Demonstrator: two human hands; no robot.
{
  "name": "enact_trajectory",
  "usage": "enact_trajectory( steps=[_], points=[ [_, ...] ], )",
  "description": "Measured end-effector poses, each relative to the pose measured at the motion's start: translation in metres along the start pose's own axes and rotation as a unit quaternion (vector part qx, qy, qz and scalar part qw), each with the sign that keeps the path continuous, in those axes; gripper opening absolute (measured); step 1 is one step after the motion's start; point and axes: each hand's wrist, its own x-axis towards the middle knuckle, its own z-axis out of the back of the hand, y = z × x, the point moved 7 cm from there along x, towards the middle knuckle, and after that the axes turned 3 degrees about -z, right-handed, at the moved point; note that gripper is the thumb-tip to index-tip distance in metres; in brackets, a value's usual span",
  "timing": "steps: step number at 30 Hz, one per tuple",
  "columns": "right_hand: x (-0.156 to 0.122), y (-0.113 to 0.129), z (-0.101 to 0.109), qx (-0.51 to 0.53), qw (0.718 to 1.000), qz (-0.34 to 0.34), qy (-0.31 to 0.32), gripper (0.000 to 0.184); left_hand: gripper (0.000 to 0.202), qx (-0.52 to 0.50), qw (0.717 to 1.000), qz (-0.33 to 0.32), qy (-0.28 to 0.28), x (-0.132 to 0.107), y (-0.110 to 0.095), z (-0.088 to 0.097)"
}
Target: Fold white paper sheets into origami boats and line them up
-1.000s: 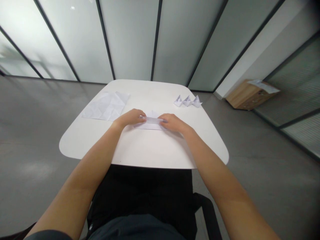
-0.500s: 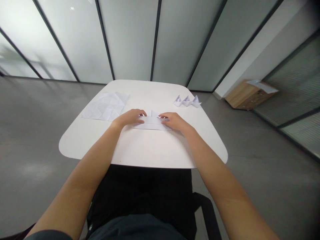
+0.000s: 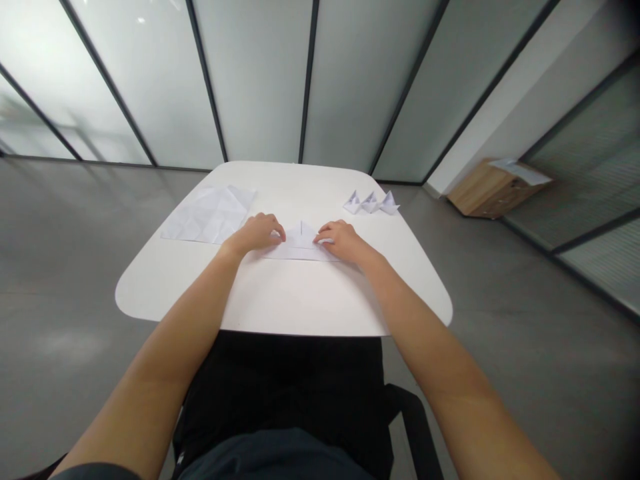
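Note:
A partly folded sheet of paper (image 3: 301, 253) lies flat near the middle of the white table, its long edge toward me. A peaked part with an upright centre line points away from me. At the left end of the fold, my left hand (image 3: 256, 233) is closed, fingertips and thumb brought together on the paper. My right hand (image 3: 342, 241) has its curled fingers pressed on the right side of the fold. Both palms partly cover the ends of the sheet.
Creased white paper (image 3: 209, 215) lies at the table's left. Three small folded paper boats (image 3: 371, 203) stand in a row at the far right. The white table (image 3: 300, 300) has rounded corners. A wooden cabinet (image 3: 493, 190) stands on the floor to the right, by glass partitions.
My left fingers have closed down onto the paper, and my right fingers have bent lower on it. The peaked part shows more fully between the hands. The view has shifted slightly.

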Motion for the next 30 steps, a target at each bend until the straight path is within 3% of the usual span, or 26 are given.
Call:
enact_trajectory(
  steps=[2, 5, 10, 20, 30],
  points=[
    [0.001, 0.009, 0.0, -0.03, 1.0, 0.002, -0.003, 0.031, 0.021, 0.027, 0.999, 0.019, -0.037, 0.0, -0.008, 0.005],
    [0.003, 0.024, -0.003, -0.051, 0.999, 0.018, -0.003, 0.031, 0.025, 0.055, 0.995, -0.004, -0.079, -0.001, -0.028, 0.009],
    [0.007, 0.039, -0.01, -0.025, 1.0, -0.004, 0.001, 0.026, 0.032, 0.043, 0.995, -0.04, -0.08, 0.006, -0.051, -0.002],
    [0.008, 0.037, -0.013, 0.002, 0.999, -0.05, -0.018, 0.02, 0.034, -0.002, 0.998, -0.019, -0.056, 0.019, -0.039, -0.017],
    [0.01, 0.019, -0.013, 0.062, 0.998, -0.007, -0.025, 0.016, 0.033, -0.026, 0.998, 0.044, -0.043, 0.016, -0.024, -0.018]
  ],
)
